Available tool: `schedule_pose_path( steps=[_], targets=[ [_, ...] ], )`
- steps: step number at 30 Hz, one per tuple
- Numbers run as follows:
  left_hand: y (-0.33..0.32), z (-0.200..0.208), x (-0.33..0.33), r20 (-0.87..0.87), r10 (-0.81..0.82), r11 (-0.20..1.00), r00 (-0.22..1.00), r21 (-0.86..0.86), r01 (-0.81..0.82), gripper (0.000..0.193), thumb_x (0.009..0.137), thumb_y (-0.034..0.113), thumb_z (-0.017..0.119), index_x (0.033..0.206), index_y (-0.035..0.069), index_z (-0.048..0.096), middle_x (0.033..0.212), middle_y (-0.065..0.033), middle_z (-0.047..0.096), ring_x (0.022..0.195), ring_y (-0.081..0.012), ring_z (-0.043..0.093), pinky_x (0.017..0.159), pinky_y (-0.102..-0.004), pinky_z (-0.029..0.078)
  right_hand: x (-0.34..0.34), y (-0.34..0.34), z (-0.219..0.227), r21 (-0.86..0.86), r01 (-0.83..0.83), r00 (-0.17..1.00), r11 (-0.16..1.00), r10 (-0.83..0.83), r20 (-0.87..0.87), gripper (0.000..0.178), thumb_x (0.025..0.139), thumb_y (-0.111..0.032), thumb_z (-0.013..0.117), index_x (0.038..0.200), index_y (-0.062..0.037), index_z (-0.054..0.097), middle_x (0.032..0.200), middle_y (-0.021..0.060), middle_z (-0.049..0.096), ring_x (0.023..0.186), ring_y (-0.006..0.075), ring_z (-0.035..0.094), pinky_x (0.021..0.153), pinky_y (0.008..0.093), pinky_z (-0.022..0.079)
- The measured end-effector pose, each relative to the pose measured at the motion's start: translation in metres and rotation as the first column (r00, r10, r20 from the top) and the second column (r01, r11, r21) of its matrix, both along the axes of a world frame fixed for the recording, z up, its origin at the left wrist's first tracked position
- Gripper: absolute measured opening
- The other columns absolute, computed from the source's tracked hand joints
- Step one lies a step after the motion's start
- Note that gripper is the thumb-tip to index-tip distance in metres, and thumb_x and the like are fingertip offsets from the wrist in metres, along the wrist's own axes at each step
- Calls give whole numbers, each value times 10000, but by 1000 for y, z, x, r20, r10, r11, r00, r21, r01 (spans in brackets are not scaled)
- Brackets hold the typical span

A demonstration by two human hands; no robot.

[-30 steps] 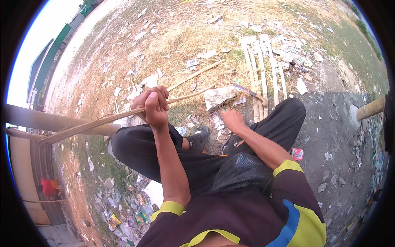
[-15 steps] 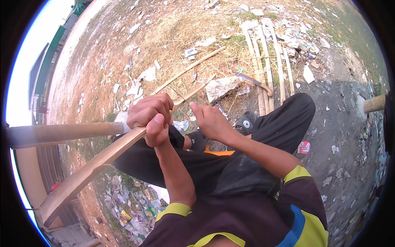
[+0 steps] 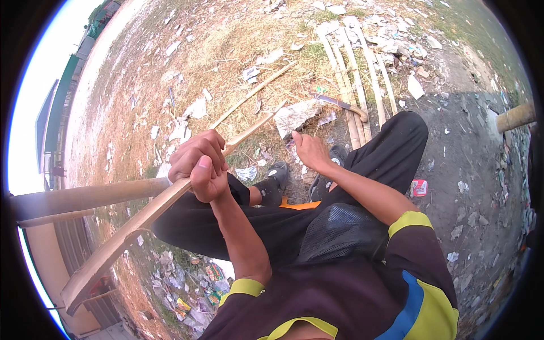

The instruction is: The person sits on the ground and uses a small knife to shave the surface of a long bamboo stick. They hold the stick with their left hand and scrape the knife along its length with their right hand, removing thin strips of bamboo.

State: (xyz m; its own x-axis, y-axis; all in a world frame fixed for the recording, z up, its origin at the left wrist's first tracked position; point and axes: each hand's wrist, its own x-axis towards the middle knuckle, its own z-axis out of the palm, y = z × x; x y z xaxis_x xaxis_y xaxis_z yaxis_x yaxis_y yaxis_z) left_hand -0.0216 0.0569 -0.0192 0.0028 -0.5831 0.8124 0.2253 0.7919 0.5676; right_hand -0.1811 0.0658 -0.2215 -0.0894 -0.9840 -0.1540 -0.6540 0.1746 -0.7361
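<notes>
My left hand [image 3: 199, 165] is wrapped round a long split bamboo strip [image 3: 122, 238]. The strip slants across my left side, its broad end low at the left and its narrow end pointing up and away beyond my fist. My right hand [image 3: 313, 152] is off the strip, above my shoes, its fingers curled and its thumb toward the left. Whatever that hand holds, if anything, is hidden. A knife with a curved wooden handle [image 3: 358, 111] lies on the ground ahead, its blade near a pale stone slab [image 3: 296, 118].
Several bamboo strips [image 3: 359, 68] lie side by side ahead, and another strip [image 3: 252, 93] lies beyond my left hand. A bamboo pole [image 3: 90, 196] juts in from the left, a bamboo post [image 3: 514, 118] from the right. Litter [image 3: 181, 289] covers ground near my left leg.
My right hand has moved right, away from the left fist; the thin dark line between the hands no longer shows. The left hand keeps its grip on the strip.
</notes>
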Motion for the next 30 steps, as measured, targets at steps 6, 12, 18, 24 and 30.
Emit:
schedule_pose_path(
  steps=[6,12,18,24,30],
  targets=[
    [-4,-2,3,-23,31,999,999,-7,-32,274,689,81,459,454,56,320,385,-37,345,309,-117,309,349,-271,269,34,17,100,-215,-98,916,972,172,361,504,982,-404,386,759,-7,603,610,261,589,663,434,623,643,499,503],
    [-1,-6,17,-70,29,999,997,48,-25,263,689,68,447,461,63,315,398,-49,337,322,-111,291,364,-285,272,50,15,91,-244,-159,965,957,203,165,517,977,-407,407,713,-2,593,581,251,585,612,447,618,560,507,501],
    [-8,-12,20,-176,77,996,981,62,-67,278,707,40,423,467,91,294,389,-47,329,322,-100,260,383,-283,275,4,-9,-11,153,-97,987,984,115,-115,599,989,-434,327,803,37,648,749,303,626,753,443,637,705,524,497],
    [-10,-8,17,-168,86,996,982,31,-82,266,693,38,428,463,80,301,392,-42,339,318,-95,252,366,-274,259,30,4,93,-141,-86,906,986,136,401,567,999,-410,325,772,41,581,709,272,587,737,441,584,695,490,445],
    [-2,-8,8,-48,165,986,985,45,-163,301,773,97,390,497,138,277,398,-21,299,325,-93,228,416,-288,262,52,29,143,-264,-204,855,943,303,420,479,1004,-351,377,791,33,566,667,251,558,634,432,560,589,460,435]
  ],
)
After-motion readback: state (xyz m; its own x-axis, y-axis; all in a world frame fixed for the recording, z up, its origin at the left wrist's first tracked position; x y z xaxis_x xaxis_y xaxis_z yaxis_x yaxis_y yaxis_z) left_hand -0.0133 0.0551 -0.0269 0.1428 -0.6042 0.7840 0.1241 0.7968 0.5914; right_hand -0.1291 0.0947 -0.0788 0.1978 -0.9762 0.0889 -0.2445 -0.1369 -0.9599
